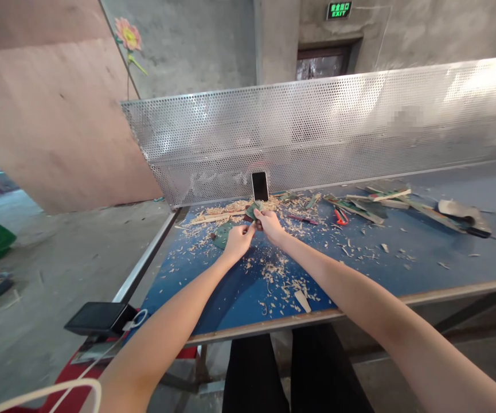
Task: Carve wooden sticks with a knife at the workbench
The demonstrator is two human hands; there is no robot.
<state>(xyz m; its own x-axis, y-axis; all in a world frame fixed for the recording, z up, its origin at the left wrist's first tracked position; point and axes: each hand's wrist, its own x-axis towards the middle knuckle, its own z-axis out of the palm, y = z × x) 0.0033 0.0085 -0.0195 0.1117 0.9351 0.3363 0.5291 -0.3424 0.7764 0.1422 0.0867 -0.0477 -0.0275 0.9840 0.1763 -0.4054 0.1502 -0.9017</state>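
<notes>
My right hand [270, 225] pinches a small dark green flat piece [253, 210], perhaps folded sandpaper, above the blue table. Close against it, my left hand [239, 240] is closed with thumb and fingertips together. Whatever lies between the left fingertips is too small and covered to make out. A larger green rounded sheet [221, 234] lies beside the left hand under scattered shavings. Behind the hands a pale wooden strip [219, 218] rests among the wood shavings [196, 232]. A phone [260, 186] leans upright against the perforated metal screen.
To the right lie an orange-red cutter [341, 217], a dark purple stick [303, 219] and several green-and-pale bamboo strips [428, 213]. A pale wood chip [303, 301] is near the front edge. The perforated metal screen [248, 129] closes off the back. At lower left sits a black device [100, 319] with a cable.
</notes>
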